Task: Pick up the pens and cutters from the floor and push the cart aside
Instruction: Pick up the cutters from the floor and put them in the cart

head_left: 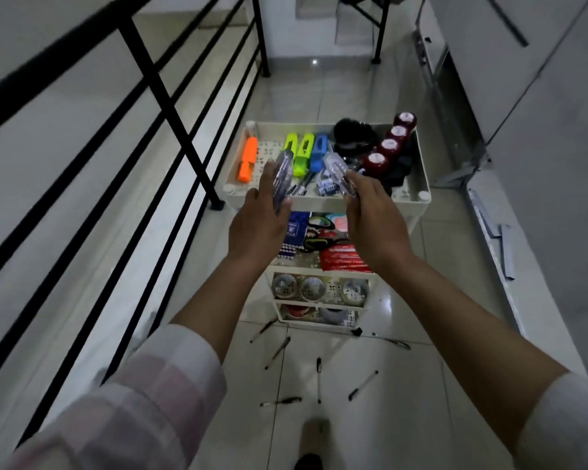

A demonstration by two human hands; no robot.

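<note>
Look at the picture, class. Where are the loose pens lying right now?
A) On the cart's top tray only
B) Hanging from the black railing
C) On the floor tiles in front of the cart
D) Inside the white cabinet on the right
C: several pens lie scattered on the floor tiles in front of the cart, nearest the camera.

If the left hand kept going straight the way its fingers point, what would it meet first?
Probably the green cutter lying in the cart's top tray. The left hand, holding a clear packet, points forward over the tray's near edge. Depth is unclear, so it may pass above the tray contents.
</note>
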